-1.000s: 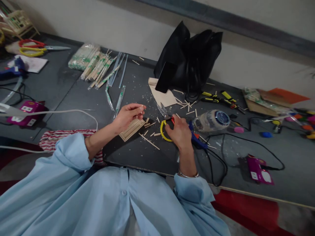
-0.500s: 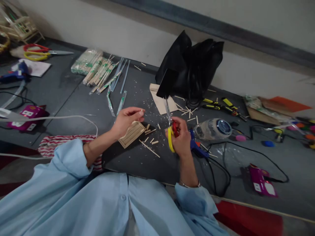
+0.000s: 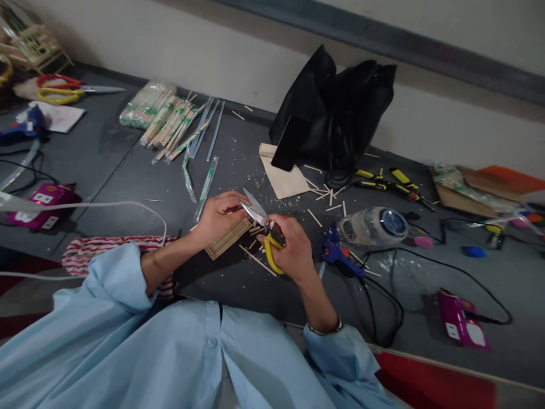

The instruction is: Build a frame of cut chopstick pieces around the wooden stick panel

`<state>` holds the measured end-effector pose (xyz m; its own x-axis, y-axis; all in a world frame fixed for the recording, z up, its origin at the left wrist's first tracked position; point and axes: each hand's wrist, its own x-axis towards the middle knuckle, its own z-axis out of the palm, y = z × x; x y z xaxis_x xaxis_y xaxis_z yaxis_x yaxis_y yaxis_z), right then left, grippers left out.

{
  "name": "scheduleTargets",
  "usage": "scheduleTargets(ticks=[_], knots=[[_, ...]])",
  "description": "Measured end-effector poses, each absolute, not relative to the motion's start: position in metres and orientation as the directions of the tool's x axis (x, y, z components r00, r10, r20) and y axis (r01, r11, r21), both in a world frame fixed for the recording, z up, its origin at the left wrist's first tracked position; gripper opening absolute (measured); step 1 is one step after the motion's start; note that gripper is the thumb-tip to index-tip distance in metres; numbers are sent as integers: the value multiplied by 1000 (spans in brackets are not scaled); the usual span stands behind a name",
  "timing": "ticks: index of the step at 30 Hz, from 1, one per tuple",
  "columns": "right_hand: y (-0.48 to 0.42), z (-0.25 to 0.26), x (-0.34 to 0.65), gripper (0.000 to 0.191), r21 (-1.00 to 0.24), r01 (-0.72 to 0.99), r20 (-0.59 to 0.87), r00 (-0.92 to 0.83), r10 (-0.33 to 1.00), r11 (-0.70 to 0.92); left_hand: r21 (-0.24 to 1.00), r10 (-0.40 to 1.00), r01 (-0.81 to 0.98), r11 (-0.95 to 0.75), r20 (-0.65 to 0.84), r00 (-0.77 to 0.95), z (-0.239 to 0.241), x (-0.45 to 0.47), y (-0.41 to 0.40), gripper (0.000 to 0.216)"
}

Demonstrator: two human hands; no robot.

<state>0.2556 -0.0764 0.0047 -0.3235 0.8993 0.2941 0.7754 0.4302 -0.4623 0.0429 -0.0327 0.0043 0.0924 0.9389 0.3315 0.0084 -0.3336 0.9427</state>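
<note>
My right hand (image 3: pixel 293 247) grips a pair of scissors (image 3: pixel 256 212) with yellow and red handles. Their blades are spread apart and reach the fingertips of my left hand (image 3: pixel 219 216). That hand is closed in a pinch; whatever small piece is in it is too hidden to make out. Beneath my left hand lies a small rectangular panel of wooden sticks with a raised border (image 3: pixel 225 241), partly covered by the hand. Short cut stick pieces and a longer thin wooden stick (image 3: pixel 258 260) lie beside the panel, under the scissors.
A blue glue gun (image 3: pixel 338 253) and a plastic bottle (image 3: pixel 370 225) lie to the right. Wrapped chopsticks (image 3: pixel 170 128) are at the back left. A phone (image 3: pixel 291 143) leans on a black bag (image 3: pixel 340 108). White cables cross the left side; black ones cross the right.
My right hand has brought the scissors left and turned them, so the blades, now spread, meet my left fingertips. My left hand stays pinched above the panel.
</note>
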Motion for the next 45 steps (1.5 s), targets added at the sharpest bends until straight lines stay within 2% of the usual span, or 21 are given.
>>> scheduleTargets(ticks=[10,18,28,45], knots=[[-77,7,254,41,-466,785,248,-325,912,407,950,949,74,-304,295,112,13,42,-39,6],[-76,5,255,46,-468,773,258,-344,903,429,919,926,126,-375,363,107,9,42,-38,7],[-76,1,253,52,-447,782,249,-358,900,435,895,905,135,-425,415,93,5,44,-38,11],[-76,4,252,56,-411,796,251,-370,895,444,901,909,133,-412,398,124,10,41,-37,9]])
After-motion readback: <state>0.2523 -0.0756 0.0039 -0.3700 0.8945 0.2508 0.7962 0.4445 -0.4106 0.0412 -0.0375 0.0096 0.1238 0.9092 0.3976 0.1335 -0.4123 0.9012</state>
